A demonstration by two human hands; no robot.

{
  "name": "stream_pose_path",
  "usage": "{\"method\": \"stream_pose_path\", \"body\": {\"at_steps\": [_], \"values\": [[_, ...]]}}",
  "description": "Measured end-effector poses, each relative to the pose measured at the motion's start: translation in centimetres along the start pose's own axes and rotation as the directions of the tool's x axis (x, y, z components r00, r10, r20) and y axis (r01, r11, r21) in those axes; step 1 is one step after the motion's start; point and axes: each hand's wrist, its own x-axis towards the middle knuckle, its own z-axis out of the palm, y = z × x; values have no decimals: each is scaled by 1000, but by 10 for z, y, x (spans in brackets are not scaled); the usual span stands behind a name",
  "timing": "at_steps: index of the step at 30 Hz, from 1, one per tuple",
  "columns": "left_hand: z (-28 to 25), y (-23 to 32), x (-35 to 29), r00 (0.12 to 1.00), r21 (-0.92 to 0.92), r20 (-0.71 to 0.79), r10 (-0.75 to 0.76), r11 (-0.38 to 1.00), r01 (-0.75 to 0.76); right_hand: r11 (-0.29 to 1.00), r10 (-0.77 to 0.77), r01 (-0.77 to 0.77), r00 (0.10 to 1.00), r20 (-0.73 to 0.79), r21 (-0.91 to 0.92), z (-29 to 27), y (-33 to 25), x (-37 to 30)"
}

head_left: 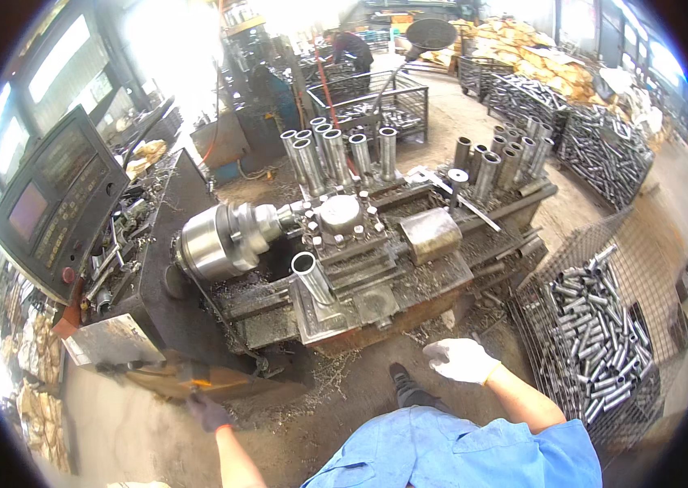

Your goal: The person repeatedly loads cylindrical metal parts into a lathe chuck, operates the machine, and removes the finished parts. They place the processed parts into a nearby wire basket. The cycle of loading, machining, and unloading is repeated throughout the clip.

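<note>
My left hand (210, 413), in a dark glove, reaches down beside the front left of a lathe. Its fingers are smeared by motion, next to a blurred dark piece with an orange edge (195, 377); whether they grip it cannot be told. My right hand (462, 360), in a white glove, hangs in front of the machine bed with fingers curled together and nothing visible in it. The lathe's chuck (218, 242) faces the square tool post (339, 215). One metal tube (312, 279) stands upright on the near plate of the carriage.
A control panel (47, 207) stands at the left. Several upright tubes (336, 153) line the machine's far side, more tubes (513, 154) its right end. At my right is a wire basket (541, 358) of short tubes. Metal shavings (332, 374) litter the floor. Another person (352, 50) bends far back.
</note>
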Motion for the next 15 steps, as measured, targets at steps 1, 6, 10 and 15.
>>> {"method": "stream_pose_path", "body": {"at_steps": [1, 6, 10, 15], "values": [[6, -1, 3, 998, -4, -61, -1, 1000, 1, 1000, -19, 19, 1000, 6, 22, -7, 10, 15], [0, -17, 48, 686, -604, 677, -265, 332, 725, 1000, -10, 10, 1000, -15, 20, -65, 45, 67], [15, -24, 30, 650, -672, 633, -420, 119, 731, 973, -200, 206, 978, -66, 106, -136, 39, 115], [90, -14, -110, 475, -407, 792, -383, 249, 879, 845, -515, 525, 850, -109, 105, -206, -21, 224]]}}
